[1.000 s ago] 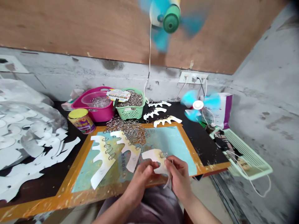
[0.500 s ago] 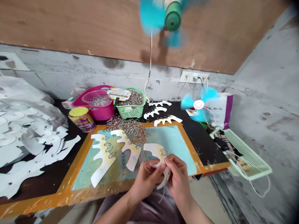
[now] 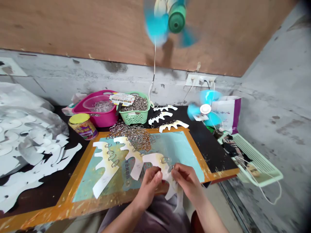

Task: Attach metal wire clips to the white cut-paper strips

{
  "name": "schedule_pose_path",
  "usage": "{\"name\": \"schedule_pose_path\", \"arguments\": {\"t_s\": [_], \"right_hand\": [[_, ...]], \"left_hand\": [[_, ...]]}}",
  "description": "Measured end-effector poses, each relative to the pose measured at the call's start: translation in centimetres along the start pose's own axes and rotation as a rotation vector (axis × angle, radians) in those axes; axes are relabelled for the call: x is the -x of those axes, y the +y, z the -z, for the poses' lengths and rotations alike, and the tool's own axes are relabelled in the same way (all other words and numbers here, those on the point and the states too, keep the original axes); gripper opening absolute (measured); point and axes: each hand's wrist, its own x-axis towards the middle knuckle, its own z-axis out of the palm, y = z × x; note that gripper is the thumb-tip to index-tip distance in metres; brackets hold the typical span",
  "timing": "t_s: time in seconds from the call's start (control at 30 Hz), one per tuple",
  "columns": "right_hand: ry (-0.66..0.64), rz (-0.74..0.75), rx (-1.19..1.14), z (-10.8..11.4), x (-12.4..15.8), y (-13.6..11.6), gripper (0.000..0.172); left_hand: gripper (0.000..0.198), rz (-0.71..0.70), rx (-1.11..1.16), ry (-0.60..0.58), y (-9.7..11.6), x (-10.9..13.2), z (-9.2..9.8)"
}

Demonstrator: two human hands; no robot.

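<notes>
At the surface by the wall, the right hand pinched a white cutout; the left hand, part-hidden, seemingly held it too.

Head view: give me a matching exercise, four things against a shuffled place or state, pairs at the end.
1. notched, flat white-and-yellow piece
2. loose heap of silvery metal rings
3. pale-green perforated plastic basket
4. printed cylindrical tub

A. topped with a yellow lid
B. between the left hand and the right hand
C. filled with more metal rings
D. lying directly in front of the green basket

Pairs: 1-B, 2-D, 3-C, 4-A
</notes>
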Motion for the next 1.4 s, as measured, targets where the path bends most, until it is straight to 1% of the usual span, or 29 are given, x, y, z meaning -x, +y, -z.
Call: {"name": "schedule_pose_path", "arguments": {"t_s": [0.07,0.1,0.2,0.27,0.3,0.37,0.43,0.47,0.5,0.57,0.67,0.73,0.83,0.93,1.03,1.1,1.17,1.27,1.33,1.4], "right_hand": [[-0.055,-0.018,0.045,0.0,0.1,-0.3,0.041],[-0.080,-0.021,0.044,-0.1,0.1,-0.3,0.040],[-0.116,0.019,-0.021,-0.3,0.1,-0.4,0.044],[-0.102,0.052,-0.013,-0.4,0.0,-0.4,0.046],[-0.064,0.081,0.026,-0.5,-0.1,-0.4,0.043],[0.058,0.171,0.148,-0.6,-0.1,-0.5,0.030],[0.185,0.266,0.270,-0.8,0.0,-0.7,0.014],[0.225,0.301,0.317,-1.0,0.0,-0.7,0.011],[0.250,0.324,0.355,-1.2,0.1,-0.7,0.009],[0.305,0.384,0.416,-1.7,0.2,-0.5,0.013],[0.403,0.535,0.545,-2.5,0.0,0.1,0.013],[0.423,0.568,0.616,-2.9,-0.3,0.5,0.011],[0.380,0.488,0.598,-3.2,-0.6,0.7,0.009],[0.313,0.371,0.462,-3.1,-0.5,0.5,0.014],[0.260,0.256,0.316,-2.8,-0.6,0.4,0.021],[0.269,0.244,0.276,-2.6,-0.8,0.5,0.022],[0.267,0.248,0.262,-2.4,-1.1,0.7,0.021],[0.161,0.205,0.193,-2.1,-1.4,0.9,0.018],[0.111,0.176,0.131,-1.9,-1.5,0.8,0.015],[0.087,0.169,0.102,-1.6,-1.7,0.3,0.016]], "left_hand": [[0.058,0.019,0.007,0.076,0.4,-0.1,-0.3],[0.056,0.030,0.022,0.088,0.7,-0.1,-0.6],[0.052,0.014,0.039,0.064,1.6,-0.1,-1.2],[0.051,-0.002,0.039,0.077,1.9,-0.1,-1.5],[0.051,0.004,0.038,0.085,2.0,0.0,-1.6],[0.052,0.006,0.031,0.108,1.9,0.0,-1.7],[0.051,-0.053,0.006,0.135,1.6,0.0,-1.7],[0.050,-0.102,-0.010,0.154,1.4,0.0,-1.7],[0.049,-0.150,-0.027,0.172,1.2,-0.1,-1.7],[0.048,-0.219,-0.067,0.205,1.0,-0.1,-1.7],[0.045,-0.304,-0.176,0.274,0.8,-0.1,-1.6],[0.041,-0.362,-0.252,0.312,0.8,-0.2,-1.5],[0.036,-0.392,-0.306,0.344,0.5,-0.6,-1.3],[0.037,-0.377,-0.295,0.362,0.2,-1.0,-1.3],[0.042,-0.350,-0.214,0.367,0.2,-1.3,-1.4],[0.046,-0.338,-0.176,0.334,0.4,-1.4,-1.3],[0.047,-0.326,-0.171,0.268,0.7,-1.5,-1.1],[0.048,-0.286,-0.149,0.189,1.1,-1.8,-0.6],[0.048,-0.247,-0.106,0.191,1.3,-1.9,-0.4],[0.046,-0.213,-0.062,0.226,1.5,-2.0,-0.4]]}}
